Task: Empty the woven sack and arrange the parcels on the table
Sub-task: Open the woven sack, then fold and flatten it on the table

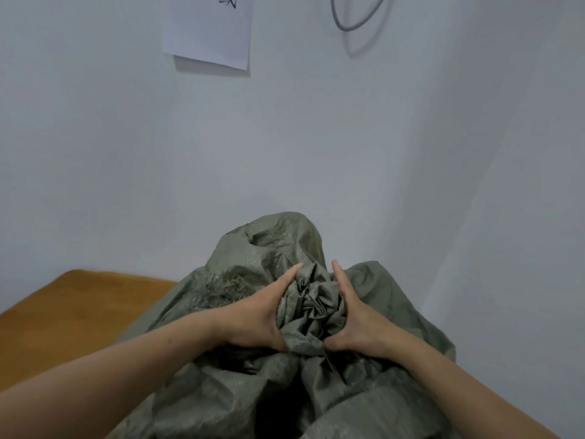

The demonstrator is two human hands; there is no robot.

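Note:
A bulging grey-green woven sack [272,248] stands on the wooden table [72,308], filling the lower middle of the view. Its mouth is bunched into a crumpled knot [311,302] at the top. My left hand [259,315] presses against the left side of that bunch, and my right hand [357,318] against the right side, so both hands clasp the gathered mouth between them. No parcels show; whatever is inside the sack is hidden by the fabric.
The orange-brown table top shows only at the left, its far edge against a pale wall. A white paper sheet [209,30] with writing hangs on the wall above, and a grey cable loop [354,25] hangs to its right.

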